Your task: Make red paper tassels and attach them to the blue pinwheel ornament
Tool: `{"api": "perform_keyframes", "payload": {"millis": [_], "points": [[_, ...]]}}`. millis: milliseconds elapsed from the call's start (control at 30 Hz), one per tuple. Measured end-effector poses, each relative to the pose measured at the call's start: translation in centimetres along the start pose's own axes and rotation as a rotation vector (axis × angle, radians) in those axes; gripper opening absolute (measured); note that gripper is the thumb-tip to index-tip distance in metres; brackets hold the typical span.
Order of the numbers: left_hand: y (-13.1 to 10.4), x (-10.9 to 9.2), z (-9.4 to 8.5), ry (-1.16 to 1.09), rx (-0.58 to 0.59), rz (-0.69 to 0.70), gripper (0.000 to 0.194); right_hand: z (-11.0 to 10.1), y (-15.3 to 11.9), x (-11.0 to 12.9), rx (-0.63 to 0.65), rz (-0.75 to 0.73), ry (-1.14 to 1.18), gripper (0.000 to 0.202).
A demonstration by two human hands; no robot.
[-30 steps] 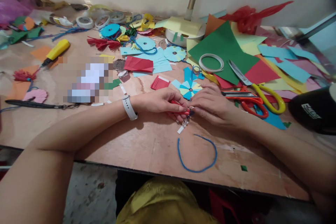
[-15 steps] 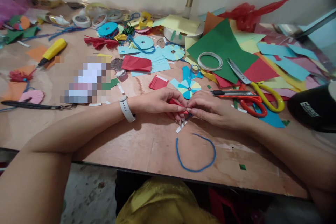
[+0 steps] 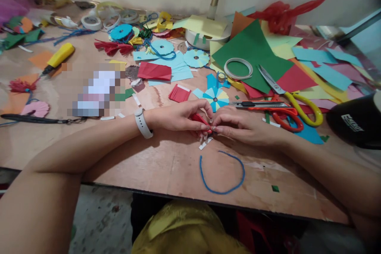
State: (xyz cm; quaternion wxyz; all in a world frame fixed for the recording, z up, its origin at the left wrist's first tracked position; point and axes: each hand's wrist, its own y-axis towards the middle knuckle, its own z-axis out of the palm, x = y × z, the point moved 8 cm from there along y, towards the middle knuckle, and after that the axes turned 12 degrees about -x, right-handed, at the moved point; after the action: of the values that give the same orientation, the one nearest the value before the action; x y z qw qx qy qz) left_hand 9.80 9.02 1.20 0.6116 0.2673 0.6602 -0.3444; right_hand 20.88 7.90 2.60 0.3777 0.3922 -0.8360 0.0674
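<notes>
A small piece of red paper (image 3: 199,118), folded or rolled, is held in my left hand (image 3: 181,116), its thumb along the near side. My right hand (image 3: 238,123) pinches the paper's right end, fingertips meeting those of the left. Fingers cover most of the paper, so its exact form is hidden. Just below the fingertips lies a white strip (image 3: 205,143). Nearer the table edge rests a curved length of blue cord (image 3: 244,172). Beyond my hands sit a blue and yellow paper rosette (image 3: 222,104) and a fringed red paper piece (image 3: 179,93).
Right of my hands are a box cutter (image 3: 256,104), scissors with yellow handles (image 3: 311,113), red-handled scissors (image 3: 287,121) and a black mug (image 3: 354,121). A tape roll (image 3: 226,67) lies on green paper (image 3: 253,53). Leftward are a blurred-out phone (image 3: 98,89) and a yellow-handled tool (image 3: 61,55).
My left index finger has lifted and straightened slightly away from the paper. The right fingertips have shifted a little at the paper's end. Objects on the table stay where they were.
</notes>
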Motion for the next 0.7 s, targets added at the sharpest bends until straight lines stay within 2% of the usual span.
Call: {"api": "perform_keyframes", "payload": {"millis": [200, 400, 500, 600, 700], "points": [[-0.1, 0.3, -0.1, 0.015, -0.013, 0.008, 0.020, 0.2, 0.1, 0.6, -0.028, -0.105, -0.057, 0.021], [0.0, 0.9, -0.2, -0.075, -0.004, -0.044, 0.026, 0.5, -0.4, 1.6, -0.143, -0.284, -0.313, 0.016], [0.0, 0.8, -0.6, -0.070, -0.044, -0.033, 0.026, 0.6, -0.9, 2.3, -0.197, -0.395, -0.441, 0.012], [0.1, 0.7, -0.8, -0.134, -0.086, -0.074, 0.019, 0.6, -1.2, 2.8, -0.226, -0.445, -0.511, 0.013], [0.1, 1.0, -1.4, -0.187, -0.227, -0.132, 0.014, 0.6, -1.3, 3.3, -0.264, -0.490, -0.598, 0.019]]}}
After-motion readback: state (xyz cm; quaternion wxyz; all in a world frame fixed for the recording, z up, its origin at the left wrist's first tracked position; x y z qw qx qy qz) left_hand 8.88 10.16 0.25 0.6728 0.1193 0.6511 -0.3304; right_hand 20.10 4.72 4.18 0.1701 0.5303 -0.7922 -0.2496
